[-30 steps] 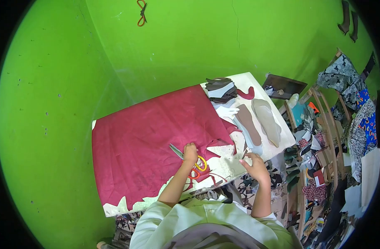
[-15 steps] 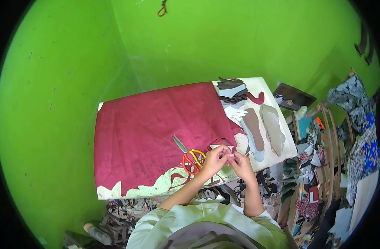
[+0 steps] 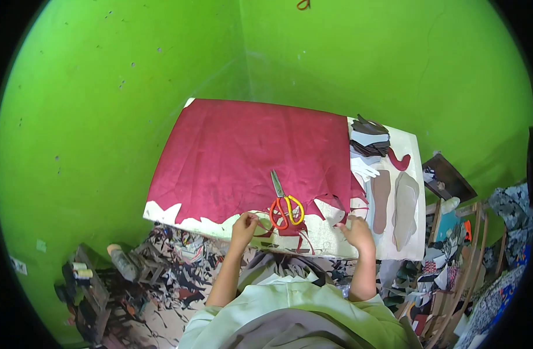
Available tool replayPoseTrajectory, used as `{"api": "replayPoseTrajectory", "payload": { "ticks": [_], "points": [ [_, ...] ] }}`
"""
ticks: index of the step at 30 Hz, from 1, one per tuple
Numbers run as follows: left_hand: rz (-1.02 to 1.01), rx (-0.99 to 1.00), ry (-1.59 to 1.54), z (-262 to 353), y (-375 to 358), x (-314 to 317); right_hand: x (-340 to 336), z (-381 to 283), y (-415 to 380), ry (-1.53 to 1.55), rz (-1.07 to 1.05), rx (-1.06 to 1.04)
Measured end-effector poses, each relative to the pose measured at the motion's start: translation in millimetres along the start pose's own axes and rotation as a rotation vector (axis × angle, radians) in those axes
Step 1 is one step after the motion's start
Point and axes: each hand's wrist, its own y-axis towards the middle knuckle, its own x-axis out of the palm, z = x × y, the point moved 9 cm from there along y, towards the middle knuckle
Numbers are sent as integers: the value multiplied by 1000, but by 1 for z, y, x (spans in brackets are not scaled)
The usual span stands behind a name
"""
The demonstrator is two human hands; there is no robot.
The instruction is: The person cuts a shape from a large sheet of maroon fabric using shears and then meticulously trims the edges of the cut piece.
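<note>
glowing green on the walls (image 3: 348, 64), showing deep red across the sheet (image 3: 249, 154), pairing red with yellow on the scissor handles (image 3: 288, 211), showing cream on the surface (image 3: 335, 242) and brown on a long cutout (image 3: 381, 200), mottling the draped cloth (image 3: 512, 203) gray and black.

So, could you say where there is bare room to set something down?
Most room: the maroon sheet, between the scissors and the green walls. A small tabletop patch lies between the maroon scraps and right hand. Crowded: around the scissors' handles, and among the sole-shaped pieces.
</note>
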Motion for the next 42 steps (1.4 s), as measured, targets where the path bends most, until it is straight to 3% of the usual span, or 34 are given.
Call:
{"api": "replayPoseTrajectory", "payload": {
  "ticks": [5, 12, 15, 18, 20, 24, 29, 32, 35, 38, 42],
  "points": [
    [137, -113, -180, -31, -48, -24, 33, -30, 2, -48, -232, -192],
    [264, -225, -185, -43, -95, -45, 53, -82, 1, 1, -311, -407],
    [340, -203, -185, -61, -94, -62, 57, -109, 4, 184, -264, -472],
    [412, -180, -170, -94, -74, -98, 89, -126, 23, 399, -257, -414],
    [490, -177, -121, -99, -58, -128, 112, -127, 39, 325, -188, -378],
    [760, -16, 414, -86, -24, -204, 149, -126, 64, 163, 19, -291],
    [743, -124, 690, -102, 26, -256, 164, -127, 80, 99, 118, -91],
    [468, -294, 504, -123, 51, -259, 159, -132, 80, 96, 126, -8],
    [211, -267, 162, -141, 64, -243, 155, -131, 79, 44, 187, 65],
    [130, -382, -901, -138, 55, -221, 177, -111, 88, 205, -23, 193],
    [190, -350, -1536, -121, 33, -189, 202, -117, 70, 1011, -121, 325]
  ]
}}
